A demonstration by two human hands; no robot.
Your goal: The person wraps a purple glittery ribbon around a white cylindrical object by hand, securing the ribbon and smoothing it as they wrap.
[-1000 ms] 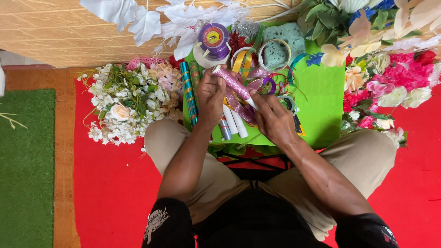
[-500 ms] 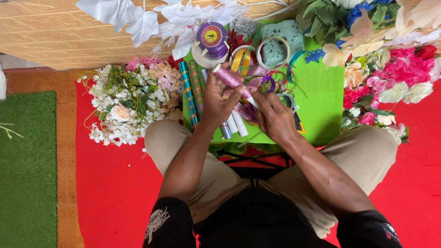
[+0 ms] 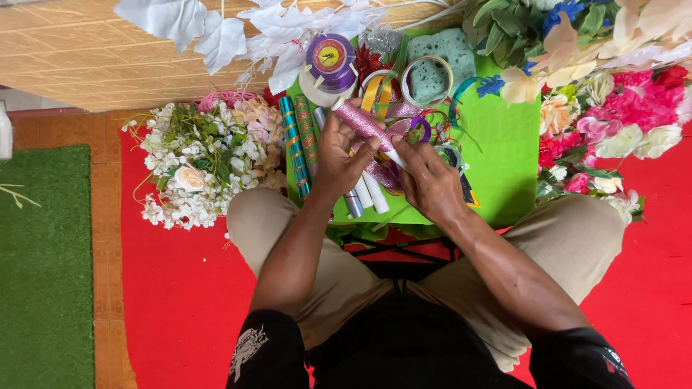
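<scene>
Seated person, viewed from above, working over a green bench (image 3: 504,155) set on a red floor covering (image 3: 180,288). The left hand (image 3: 344,155) is closed around a pink glitter ribbon roll (image 3: 358,120), which lies slanted across its palm, one capped end jutting up and to the left past the fingers. The right hand (image 3: 427,180) is closed on the lower end of the same roll, thumb pressed on top; the two hands touch at the middle of the bench. Just below them lie white and silver rolls (image 3: 364,198), partly hidden. Beside the left hand stand two patterned foil rolls (image 3: 298,140), side by side. Beyond the hands: a purple ribbon spool (image 3: 330,59), a tape ring (image 3: 427,79) on a green foam block (image 3: 454,52). A white flower bunch (image 3: 205,162) lies to the left; pink and cream flowers (image 3: 620,119) to the right.
</scene>
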